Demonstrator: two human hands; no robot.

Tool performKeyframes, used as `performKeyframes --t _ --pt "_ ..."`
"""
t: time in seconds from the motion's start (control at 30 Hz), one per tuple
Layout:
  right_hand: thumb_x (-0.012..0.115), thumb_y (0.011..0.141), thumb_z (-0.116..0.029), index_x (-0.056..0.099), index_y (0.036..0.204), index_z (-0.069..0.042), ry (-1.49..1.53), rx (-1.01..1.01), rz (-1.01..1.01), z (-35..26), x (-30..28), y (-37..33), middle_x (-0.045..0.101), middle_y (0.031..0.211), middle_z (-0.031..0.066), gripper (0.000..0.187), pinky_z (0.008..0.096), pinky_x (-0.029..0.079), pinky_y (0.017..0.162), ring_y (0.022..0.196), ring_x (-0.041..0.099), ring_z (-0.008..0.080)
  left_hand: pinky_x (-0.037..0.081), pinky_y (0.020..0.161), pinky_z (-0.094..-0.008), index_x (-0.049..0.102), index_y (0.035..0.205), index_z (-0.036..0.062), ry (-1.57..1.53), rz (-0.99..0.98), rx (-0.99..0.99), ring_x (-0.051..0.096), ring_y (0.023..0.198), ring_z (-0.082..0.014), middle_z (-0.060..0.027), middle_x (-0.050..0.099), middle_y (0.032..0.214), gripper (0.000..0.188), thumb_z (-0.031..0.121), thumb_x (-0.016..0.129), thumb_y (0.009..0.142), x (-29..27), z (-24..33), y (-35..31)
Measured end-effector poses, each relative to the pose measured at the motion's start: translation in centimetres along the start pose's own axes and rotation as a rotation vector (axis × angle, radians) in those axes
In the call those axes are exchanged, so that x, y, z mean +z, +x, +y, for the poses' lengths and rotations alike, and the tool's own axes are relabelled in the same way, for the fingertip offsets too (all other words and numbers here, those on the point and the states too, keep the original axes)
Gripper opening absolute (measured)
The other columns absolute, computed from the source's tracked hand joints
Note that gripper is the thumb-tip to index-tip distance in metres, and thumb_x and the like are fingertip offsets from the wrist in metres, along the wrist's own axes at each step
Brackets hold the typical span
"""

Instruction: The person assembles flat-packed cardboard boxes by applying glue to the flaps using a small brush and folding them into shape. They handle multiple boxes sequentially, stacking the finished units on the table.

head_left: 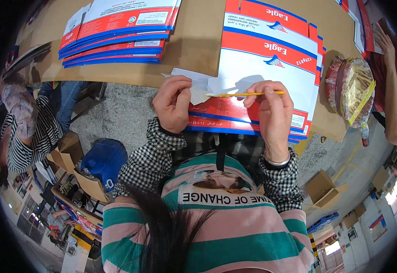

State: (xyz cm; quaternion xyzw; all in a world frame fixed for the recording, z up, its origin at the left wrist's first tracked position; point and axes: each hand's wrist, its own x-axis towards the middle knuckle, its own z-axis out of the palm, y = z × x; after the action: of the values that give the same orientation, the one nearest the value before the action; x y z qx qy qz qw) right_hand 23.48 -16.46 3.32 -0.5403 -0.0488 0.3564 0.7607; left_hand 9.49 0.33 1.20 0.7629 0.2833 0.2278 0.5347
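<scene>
A stack of flat, unfolded cartons (271,59) in red, white and blue lies on the table before me. My left hand (174,103) is closed, thumb against fingers, on a small white paper flap (199,93) at the stack's left edge. Whether the flap belongs to the top carton I cannot tell. In a pinch, my right hand (273,111) holds a thin yellow brush (239,94) level above the cartons. Its pale tip points left and meets or nearly meets the flap.
More flat cartons (121,32) are piled at the far left of the brown table (194,45). At the right edge sits a plastic-wrapped bundle (352,91), near a co-worker's arm (391,77). A person in stripes (34,132) is at the left. Open cardboard boxes (323,189) stand on the floor.
</scene>
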Motion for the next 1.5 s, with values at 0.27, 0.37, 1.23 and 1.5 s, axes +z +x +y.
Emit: performKeyframes --t 0.27,0.37,1.23,1.5 --pt "0.039 0.095 -0.006 0.052 0.095 0.004 0.034 0.014 -0.018 -0.4 0.1 0.0 0.062 0.092 0.0164 0.016 0.0293 0.051 0.07 0.074 0.061 0.017 0.046 0.074 -0.0246 0.06 0.091 -0.006 -0.034 0.007 -0.042 0.056 0.083 -0.0156 -0.0123 0.059 0.098 0.012 -0.006 0.053 0.082 -0.1 0.1 -0.1" --pt "0.04 0.095 -0.006 0.052 0.095 0.004 0.04 -0.004 0.01 -0.6 0.3 0.3 0.062 0.092 0.0166 0.016 0.0295 0.051 0.07 0.074 0.061 0.0174 0.046 0.073 -0.0248 0.06 0.091 -0.0058 -0.009 0.005 -0.029 0.057 0.083 -0.0158 -0.0121 0.059 0.098 0.012 -0.006 0.053 0.081 -0.2 0.2 0.0" --pt "0.042 0.091 -0.001 0.053 0.093 0.004 -0.134 -0.1 -0.153 -1.2 1.7 -0.2 0.061 0.094 0.013 0.012 0.0272 0.049 0.074 0.078 0.059 0.0139 0.047 0.071 -0.0258 0.06 0.086 -0.0048 0.004 0.036 -0.019 0.058 0.079 -0.0186 -0.0126 0.061 0.091 0.009 -0.003 0.055 0.079 -0.7 -0.4 0.0" --pt "0.042 0.089 0.001 0.053 0.093 0.004 -0.181 -0.128 -0.198 -1.9 2.0 -0.3 0.06 0.094 0.0123 0.012 0.0273 0.049 0.074 0.081 0.059 0.0142 0.046 0.066 -0.0252 0.061 0.086 -0.0038 0.02 0.04 -0.026 0.058 0.075 -0.0164 -0.0106 0.061 0.091 0.008 -0.002 0.056 0.08 -0.8 -0.6 0.1"
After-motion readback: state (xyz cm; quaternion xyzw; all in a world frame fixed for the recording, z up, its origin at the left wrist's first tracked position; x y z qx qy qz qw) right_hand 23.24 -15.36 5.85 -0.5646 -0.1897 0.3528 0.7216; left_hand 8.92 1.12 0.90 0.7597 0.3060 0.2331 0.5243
